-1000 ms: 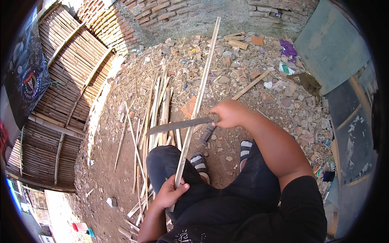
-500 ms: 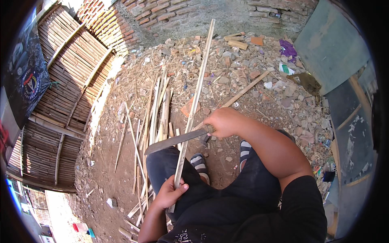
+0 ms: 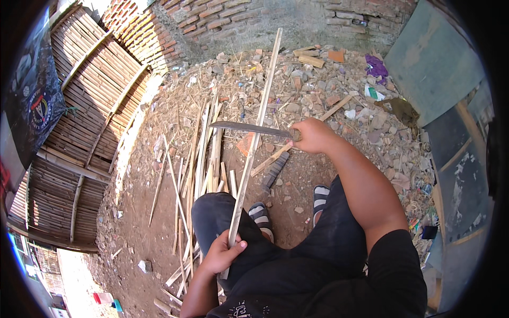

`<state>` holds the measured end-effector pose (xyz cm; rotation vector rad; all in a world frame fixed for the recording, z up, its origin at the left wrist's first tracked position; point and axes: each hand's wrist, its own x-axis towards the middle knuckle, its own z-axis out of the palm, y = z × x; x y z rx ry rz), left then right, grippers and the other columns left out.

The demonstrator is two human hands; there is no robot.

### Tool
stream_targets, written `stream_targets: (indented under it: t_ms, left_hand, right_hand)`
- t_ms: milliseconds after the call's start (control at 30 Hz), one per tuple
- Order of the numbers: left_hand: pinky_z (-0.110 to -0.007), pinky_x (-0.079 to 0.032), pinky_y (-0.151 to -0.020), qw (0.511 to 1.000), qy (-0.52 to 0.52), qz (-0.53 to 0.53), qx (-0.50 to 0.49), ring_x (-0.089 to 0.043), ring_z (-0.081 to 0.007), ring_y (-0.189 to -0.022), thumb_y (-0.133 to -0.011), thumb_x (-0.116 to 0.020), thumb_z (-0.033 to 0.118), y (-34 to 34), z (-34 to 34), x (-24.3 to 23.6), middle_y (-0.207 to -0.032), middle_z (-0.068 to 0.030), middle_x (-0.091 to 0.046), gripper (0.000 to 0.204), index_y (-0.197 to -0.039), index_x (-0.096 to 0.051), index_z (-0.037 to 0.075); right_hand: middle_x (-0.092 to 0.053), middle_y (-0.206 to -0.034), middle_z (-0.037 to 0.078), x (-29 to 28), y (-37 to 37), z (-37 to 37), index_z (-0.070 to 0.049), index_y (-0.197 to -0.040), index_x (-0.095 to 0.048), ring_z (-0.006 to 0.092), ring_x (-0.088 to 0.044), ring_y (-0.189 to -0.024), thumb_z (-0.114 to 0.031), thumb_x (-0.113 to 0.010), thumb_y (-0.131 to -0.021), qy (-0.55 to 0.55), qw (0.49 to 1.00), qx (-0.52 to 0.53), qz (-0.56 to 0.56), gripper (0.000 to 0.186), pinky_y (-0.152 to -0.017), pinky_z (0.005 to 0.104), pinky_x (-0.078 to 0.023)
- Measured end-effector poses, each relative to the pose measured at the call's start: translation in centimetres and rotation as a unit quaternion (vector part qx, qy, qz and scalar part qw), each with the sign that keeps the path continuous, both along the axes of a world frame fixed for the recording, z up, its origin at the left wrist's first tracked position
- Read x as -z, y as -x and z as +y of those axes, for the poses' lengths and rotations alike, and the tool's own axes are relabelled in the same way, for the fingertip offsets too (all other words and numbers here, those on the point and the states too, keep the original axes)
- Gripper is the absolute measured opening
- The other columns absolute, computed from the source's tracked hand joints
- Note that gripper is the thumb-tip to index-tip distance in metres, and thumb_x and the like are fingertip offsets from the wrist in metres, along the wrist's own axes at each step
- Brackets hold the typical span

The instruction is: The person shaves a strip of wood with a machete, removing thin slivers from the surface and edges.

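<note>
My left hand [image 3: 225, 252] is closed round the lower end of a long, pale bamboo strip [image 3: 253, 146], above my left thigh. The strip slants up and away, its far end toward the brick wall. My right hand [image 3: 314, 137] grips the handle of a machete [image 3: 254, 128]. The dark blade points left and crosses the strip about midway along it; whether it touches the strip I cannot tell. A dark ridged object [image 3: 275, 171], perhaps a sheath, lies on the dirt between blade and feet.
Several split bamboo strips [image 3: 203, 153] lie in a pile left of my knee. Another strip [image 3: 336, 107] rests on rubble to the right. A brick wall [image 3: 222, 24] stands ahead, a bamboo slat panel [image 3: 87, 79] at left, grey boards [image 3: 437, 66] at right.
The machete has moved away from my knee, farther up along the bamboo strip, with my right arm reaching out. My left hand and the strip have hardly moved. The dark ridged object now shows more fully.
</note>
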<state>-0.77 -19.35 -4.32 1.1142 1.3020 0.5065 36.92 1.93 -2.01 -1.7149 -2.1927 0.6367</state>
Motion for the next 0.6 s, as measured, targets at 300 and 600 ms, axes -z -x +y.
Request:
stream_targets:
  t_ms: [300, 600]
  left_hand:
    - [-0.022, -0.036, -0.052, 1.000, 0.013, -0.011, -0.004, -0.045, -0.0035, -0.059, -0.097, -0.077, 0.026, 0.0, -0.2, 0.1, -0.075, 0.0059, -0.053, 0.029, -0.106, -0.056, 0.009]
    - [-0.022, -0.036, -0.052, 0.995, -0.078, 0.057, 0.029, -0.044, -0.0035, -0.060, -0.097, -0.077, 0.027, -0.7, -0.1, 0.0, -0.072, 0.0068, -0.050, 0.029, -0.103, -0.055, 0.009]
  right_hand:
    - [-0.071, -0.085, 0.019, -0.6, 5.5, -4.0, -0.010, -0.104, -0.073, 0.0401, -0.071, -0.088, -0.035, -0.080, -0.081, -0.038, 0.976, -0.209, -0.051, 0.035, -0.077, 0.0515, -0.056]
    - [-0.073, -0.087, 0.020, 1.8, 2.9, -0.9, -0.009, -0.106, -0.074, 0.0413, -0.071, -0.086, -0.033, -0.080, -0.081, -0.041, 0.988, -0.149, 0.009, 0.035, -0.078, 0.0503, -0.056]
